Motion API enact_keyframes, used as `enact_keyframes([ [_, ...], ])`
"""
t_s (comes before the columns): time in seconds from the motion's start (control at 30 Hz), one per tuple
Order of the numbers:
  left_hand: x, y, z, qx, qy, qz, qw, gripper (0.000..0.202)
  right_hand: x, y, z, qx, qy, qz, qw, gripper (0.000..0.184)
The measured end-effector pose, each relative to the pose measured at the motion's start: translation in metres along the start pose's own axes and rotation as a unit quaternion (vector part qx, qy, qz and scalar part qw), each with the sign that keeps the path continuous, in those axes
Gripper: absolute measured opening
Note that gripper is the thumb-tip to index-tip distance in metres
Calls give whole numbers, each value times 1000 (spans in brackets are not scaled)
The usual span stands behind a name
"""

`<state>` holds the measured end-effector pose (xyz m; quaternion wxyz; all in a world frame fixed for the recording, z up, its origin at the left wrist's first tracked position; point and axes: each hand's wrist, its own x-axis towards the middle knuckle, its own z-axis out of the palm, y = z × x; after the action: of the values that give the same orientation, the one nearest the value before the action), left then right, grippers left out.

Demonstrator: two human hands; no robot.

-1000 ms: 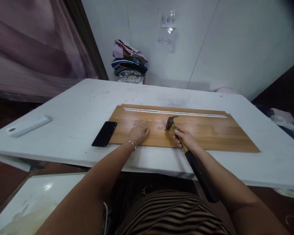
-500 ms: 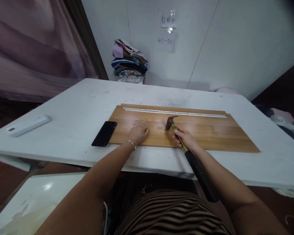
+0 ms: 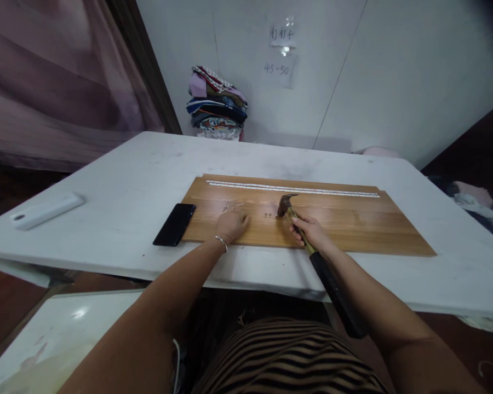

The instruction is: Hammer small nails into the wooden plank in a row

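My right hand is wrapped round the upper handle of a claw hammer with a black grip. The hammer's rusty head rests low over the wooden board, right beside a short row of nails that show as small heads in the wood. My left hand lies on the board left of that row, fingers curled closed; anything inside them is hidden. Several loose nails lie on the board just beyond its knuckles. Two white marked strips run along the board's far side.
A black phone overlaps the board's left end. Farther left on the white table is a white object with a hole in its handle. Folded cloth is stacked against the wall behind. A white surface stands lower at left.
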<state>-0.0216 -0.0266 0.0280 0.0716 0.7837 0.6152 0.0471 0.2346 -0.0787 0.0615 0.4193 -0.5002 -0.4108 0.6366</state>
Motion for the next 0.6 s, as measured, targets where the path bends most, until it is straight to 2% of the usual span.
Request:
enact_keyframes([
  [0.6, 1, -1, 1, 12, -3, 0, 1000, 45, 0, -3, 0, -2, 3, 7, 1000, 38],
])
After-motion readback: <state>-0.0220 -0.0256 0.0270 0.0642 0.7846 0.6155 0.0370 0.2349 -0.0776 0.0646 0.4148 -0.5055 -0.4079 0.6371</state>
